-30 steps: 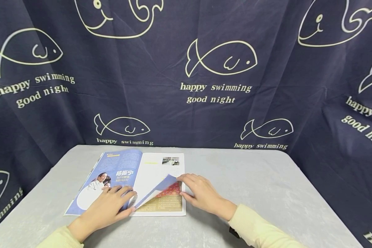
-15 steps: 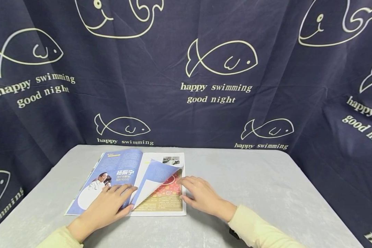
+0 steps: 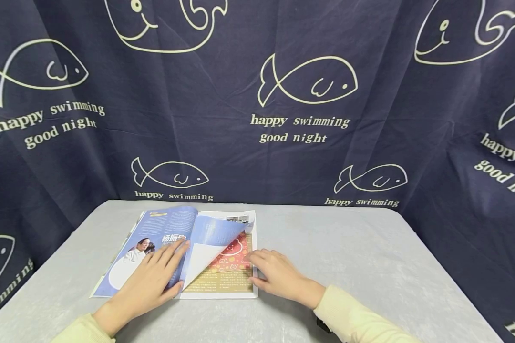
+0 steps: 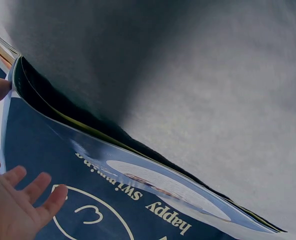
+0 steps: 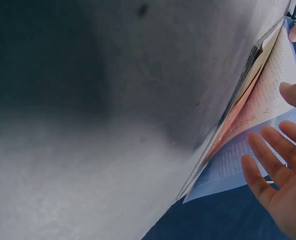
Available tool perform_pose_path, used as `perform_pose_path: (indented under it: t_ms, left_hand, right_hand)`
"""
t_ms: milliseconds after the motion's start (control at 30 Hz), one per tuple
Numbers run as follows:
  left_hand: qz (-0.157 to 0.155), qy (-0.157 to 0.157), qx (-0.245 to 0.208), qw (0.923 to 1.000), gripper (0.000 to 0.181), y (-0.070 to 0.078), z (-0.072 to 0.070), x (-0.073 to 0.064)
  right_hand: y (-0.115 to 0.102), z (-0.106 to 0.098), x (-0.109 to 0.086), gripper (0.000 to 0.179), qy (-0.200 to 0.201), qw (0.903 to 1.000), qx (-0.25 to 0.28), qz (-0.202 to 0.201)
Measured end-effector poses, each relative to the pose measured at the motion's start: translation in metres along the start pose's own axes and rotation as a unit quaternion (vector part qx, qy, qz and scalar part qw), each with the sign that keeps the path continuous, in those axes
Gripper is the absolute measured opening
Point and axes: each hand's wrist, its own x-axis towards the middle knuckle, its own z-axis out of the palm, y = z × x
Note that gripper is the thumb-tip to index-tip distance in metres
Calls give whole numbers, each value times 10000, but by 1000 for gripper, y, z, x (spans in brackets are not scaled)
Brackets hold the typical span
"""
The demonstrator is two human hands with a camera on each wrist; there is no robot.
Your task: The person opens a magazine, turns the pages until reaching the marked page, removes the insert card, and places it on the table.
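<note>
A magazine [image 3: 111,281] lies spread on the table, blue page on the left. My left hand [image 3: 146,281] rests on that blue page near the fold, fingers extended. A right-hand leaf [image 3: 214,236] is lifted and curls over to the left, showing its blue and white back. Beneath it, a red piece of paper [image 3: 231,259] with a cartoon outline shows on a brown printed page. My right hand [image 3: 281,276] is at the magazine's right edge, fingertips right at the red paper's edge. In the right wrist view, its fingers are spread in front of the leaf [image 5: 268,95].
A grey-white table [image 3: 347,257] carries the magazine, with its bare surface to the right. Behind and at the sides hangs a dark blue curtain [image 3: 300,166] with fish outlines and lettering.
The right hand has let go of the leaf's corner and moved slightly down. The leaf has swung up and left, uncovering more of the red paper. The left hand has shifted little.
</note>
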Motion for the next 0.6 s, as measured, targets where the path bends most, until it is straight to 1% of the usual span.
perform_pose_path:
  t_ms: [133, 200, 367, 500, 600]
  left_hand:
    - [69, 33, 16, 10000, 76, -2, 1, 0]
    - [119, 41, 13, 9999, 71, -2, 2, -1]
    - [223, 99, -49, 9997, 62, -3, 3, 0]
    - [304, 121, -82, 9994, 60, -3, 4, 0]
    - [337, 73, -69, 9994, 59, -3, 4, 0]
  right_hand:
    - [1, 1, 0, 40, -12, 10000, -18, -78]
    - [1, 1, 1, 40, -22, 9999, -4, -113]
    - [2, 2, 3, 41, -142, 9998, 31, -109]
    - [4, 3, 5, 43, -231, 9997, 61, -76]
    - [5, 4, 6, 44, -331, 9994, 94, -27]
